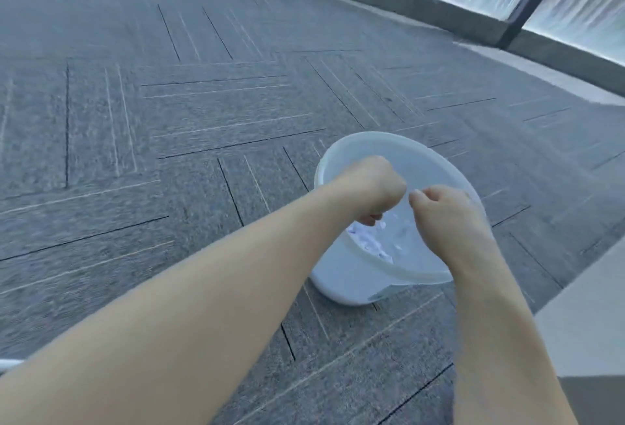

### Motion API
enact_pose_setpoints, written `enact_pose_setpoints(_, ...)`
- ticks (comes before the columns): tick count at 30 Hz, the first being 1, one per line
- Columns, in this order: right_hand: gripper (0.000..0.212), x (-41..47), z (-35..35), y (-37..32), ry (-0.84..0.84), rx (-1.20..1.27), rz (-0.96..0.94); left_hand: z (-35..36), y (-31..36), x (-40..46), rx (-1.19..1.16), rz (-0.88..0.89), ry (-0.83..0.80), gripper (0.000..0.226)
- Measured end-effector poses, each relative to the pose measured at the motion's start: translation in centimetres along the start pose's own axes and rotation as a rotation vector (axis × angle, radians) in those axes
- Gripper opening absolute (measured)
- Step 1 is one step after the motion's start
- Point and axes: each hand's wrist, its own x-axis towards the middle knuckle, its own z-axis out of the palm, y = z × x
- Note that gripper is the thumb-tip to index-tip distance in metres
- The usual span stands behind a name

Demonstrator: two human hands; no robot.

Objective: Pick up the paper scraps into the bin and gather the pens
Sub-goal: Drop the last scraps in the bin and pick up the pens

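Observation:
A white plastic bin (341, 284) stands on the grey carpet at lower right of centre. White paper scraps (370, 242) lie inside it. Both of my hands hang over its mouth. My left hand (370, 189) is curled into a fist, fingers pointing down, just above the scraps; whether it holds any scrap is hidden. My right hand (443, 211) is beside it, fingers bent and pinched together, with nothing visible in them. No pens are in view.
Grey carpet tiles (169, 126) cover the floor all around the bin. A low ledge with dark window posts (527, 1) runs along the back right. A pale surface edge (588, 316) juts in at the right.

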Motion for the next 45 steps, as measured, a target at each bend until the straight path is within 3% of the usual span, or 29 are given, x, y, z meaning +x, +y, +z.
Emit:
enact_pose_setpoints(3,0.025,-1.2,0.2,-1.2,0.115,-0.017,-0.053,-1.3,-1.2,-0.9,-0.183,0.058,0.055,0.024)
enact_pose_setpoints(6,0.017,-4.1,1.5,-4.2,0.259,0.181,-0.250,-3.7,-4.8,-3.9,-0.284,0.278,0.378,0.029)
enact_pose_setpoints(8,0.015,-7.1,4.3,-7.3,0.207,0.272,-0.452,-5.4,-9.6,-7.2,-0.160,0.296,0.569,0.031)
enact_pose_setpoints(10,0.017,-10.8,8.8,-9.9,0.019,0.252,-0.600,-6.4,-16.5,-11.2,-0.012,0.148,0.635,0.023)
enact_pose_setpoints(15,0.016,-20.2,23.2,-12.0,-0.565,-0.080,-0.844,-6.4,-36.3,-24.1,0.243,-0.475,0.683,0.008)
enact_pose_setpoints(19,0.033,-25.0,30.7,-12.0,-0.790,-0.384,-0.987,-4.2,-44.8,-34.8,0.301,-0.788,0.661,0.013)
enact_pose_setpoints(23,0.032,-26.9,33.9,-11.3,-0.783,-0.610,-1.046,-1.3,-47.9,-40.7,0.445,-0.911,0.505,0.043)
enact_pose_setpoints(26,0.020,-27.8,35.1,-10.9,-0.785,-0.650,-1.034,1.0,-48.7,-42.7,0.540,-0.925,0.381,0.044)
enact_pose_setpoints(29,0.010,-28.0,35.7,-11.7,-0.776,-0.534,-1.027,1.9,-48.9,-42.9,0.568,-0.816,0.474,0.024)
enact_pose_setpoints(33,0.007,-27.8,37.1,-14.9,-0.664,-0.261,-0.934,-0.7,-49.5,-41.6,0.264,-0.827,0.746,0.016)
enact_pose_setpoints(37,0.020,-26.9,39.8,-20.1,-0.532,-0.354,-0.990,-6.9,-51.3,-37.6,0.029,-0.871,0.958,0.010)
enact_pose_setpoints(42,0.023,-26.1,42.4,-24.1,-0.569,-0.579,-1.023,-12.4,-53.9,-33.4,0.032,-1.017,0.925,0.034)
enact_pose_setpoints(45,0.017,-25.9,43.0,-25.4,-0.568,-0.574,-1.021,-13.7,-55.2,-31.9,0.123,-1.044,0.861,0.038)
